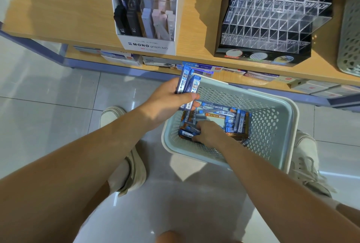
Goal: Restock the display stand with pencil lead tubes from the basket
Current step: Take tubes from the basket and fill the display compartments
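Basket [288, 118] under both hands; left hand [167, 104] clutching bundle of lead tubes [188, 85], right hand [208, 131] closing on another tube [186, 132]; best gathered label-aligned

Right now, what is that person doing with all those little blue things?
The person is gathering pencil lead tubes to put on a shelf display. The left hand holds a small bunch of blue tubes over the corner of the pale green basket on the floor. The right hand is down inside the basket, its fingers on another tube among the loose ones. The clear display stand on the wooden shelf above has mostly empty slots, with only a few blue tubes at its top left.
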